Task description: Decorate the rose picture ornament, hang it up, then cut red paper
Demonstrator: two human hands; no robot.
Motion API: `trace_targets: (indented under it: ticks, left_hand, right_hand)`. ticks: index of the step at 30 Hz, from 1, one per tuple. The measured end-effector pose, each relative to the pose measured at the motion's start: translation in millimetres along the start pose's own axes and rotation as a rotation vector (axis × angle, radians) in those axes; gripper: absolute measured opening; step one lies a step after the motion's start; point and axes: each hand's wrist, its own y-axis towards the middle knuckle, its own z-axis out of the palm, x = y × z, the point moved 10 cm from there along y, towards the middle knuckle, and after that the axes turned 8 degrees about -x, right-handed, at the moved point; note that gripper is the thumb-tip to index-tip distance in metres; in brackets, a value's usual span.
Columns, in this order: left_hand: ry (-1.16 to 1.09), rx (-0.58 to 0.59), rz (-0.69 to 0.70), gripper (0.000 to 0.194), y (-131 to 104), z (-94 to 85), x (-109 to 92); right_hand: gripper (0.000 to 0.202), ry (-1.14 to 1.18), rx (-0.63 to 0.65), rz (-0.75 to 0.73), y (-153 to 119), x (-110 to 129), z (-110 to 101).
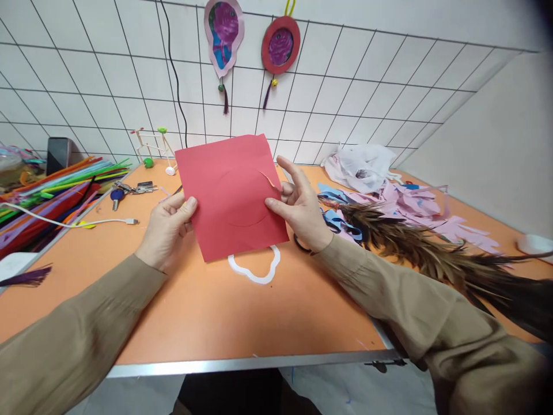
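A square sheet of red paper [228, 242] is held up above the orange table, tilted a little. An oval line runs on its face, and a slit along that line opens at the upper right, near my right hand. My left hand [170, 222] pinches the lower left edge, thumb in front and fingers behind. At the right edge my right hand [305, 210] grips the sheet between thumb and fingers, its index finger raised. Below the sheet, partly hidden by it, lies a wavy white paper outline [254, 278]. A dark loop [301, 245], perhaps a scissors handle, shows beneath my right wrist.
Colourful pipe cleaners [64, 199], keys [116, 196], a white cable [95, 223] and a phone [59, 154] are at left. On the right lie brown feathers [415, 253], pink paper scraps [415, 204] and a plastic bag [360, 166]. Two ornaments [280, 45] hang on the wall grid.
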Motion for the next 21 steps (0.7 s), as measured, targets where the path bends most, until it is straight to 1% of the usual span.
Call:
trace_targets:
  ticks: [2, 5, 6, 8, 10, 12, 15, 18, 21]
  left_hand:
    - [0.020, -0.005, 0.040, 0.054, 0, -0.5, -7]
    - [0.035, -0.074, 0.059, 0.085, -1, -6.5, -12]
    - [0.039, -0.099, 0.065, 0.091, -1, -8.5, -12]
    - [0.051, -0.128, 0.073, 0.097, -2, -10.7, -14]
    - [0.065, -0.119, 0.079, 0.093, -2, -9.4, -14]
    - [0.085, -0.100, 0.094, 0.082, -2, -7.8, -15]
    - [0.155, -0.049, 0.153, 0.068, -2, -4.1, -19]
    - [0.230, -0.018, 0.213, 0.064, -2, -2.5, -21]
    - [0.231, -0.047, 0.213, 0.058, 0, -7.0, -20]
  right_hand:
    - [0.087, 0.000, 0.015, -0.089, 0, 9, 3]
    - [0.069, -0.047, 0.099, -0.205, -1, 19, 13]
    - [0.064, -0.076, 0.131, -0.240, -2, 21, 17]
    - [0.055, -0.140, 0.180, -0.300, -2, 24, 24]
    - [0.047, -0.192, 0.169, -0.331, 0, 25, 24]
    - [0.038, -0.223, 0.110, -0.342, 3, 26, 19]
    - [0.032, -0.250, 0.034, -0.362, 4, 28, 12]
    - [0.028, -0.247, 0.026, -0.398, 3, 30, 11]
    - [0.026, -0.222, 0.028, -0.420, 2, 32, 11]
